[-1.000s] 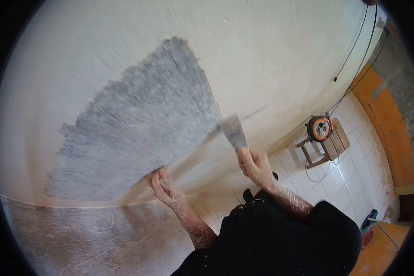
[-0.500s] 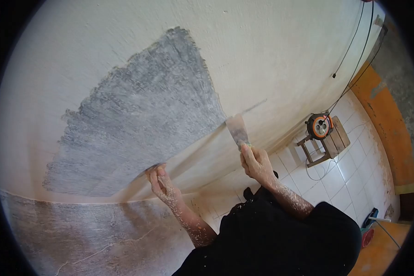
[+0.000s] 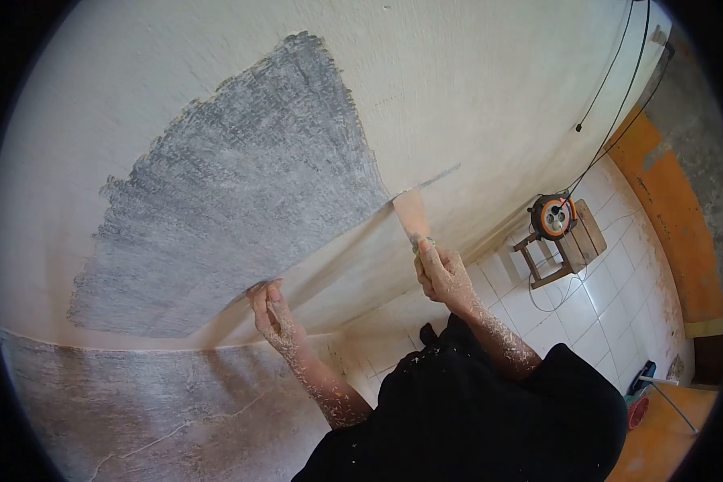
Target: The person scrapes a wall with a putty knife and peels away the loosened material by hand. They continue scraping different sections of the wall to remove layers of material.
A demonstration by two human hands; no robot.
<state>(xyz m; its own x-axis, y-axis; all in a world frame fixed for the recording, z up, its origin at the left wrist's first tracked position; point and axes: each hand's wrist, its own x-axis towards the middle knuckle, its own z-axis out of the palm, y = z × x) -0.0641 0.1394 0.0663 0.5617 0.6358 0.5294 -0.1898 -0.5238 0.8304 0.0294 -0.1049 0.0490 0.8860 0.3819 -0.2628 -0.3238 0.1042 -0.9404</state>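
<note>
Right of centre, the right hand (image 3: 444, 281) is gripping a scraper (image 3: 412, 214), now looking paler than half a second ago, at the corner of the grey patch (image 3: 241, 193), which is not visibly growing. Left of centre, the left hand's (image 3: 277, 319) fingers are curling; whether gripping something, I cannot tell. No readable writing is showing.

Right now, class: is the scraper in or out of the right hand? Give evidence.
In: the scraper juts blade-first from the closed right hand.

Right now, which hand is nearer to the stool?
The right hand, left of the stool in the picture; the left hand is farther left, by the gray patch.
</note>
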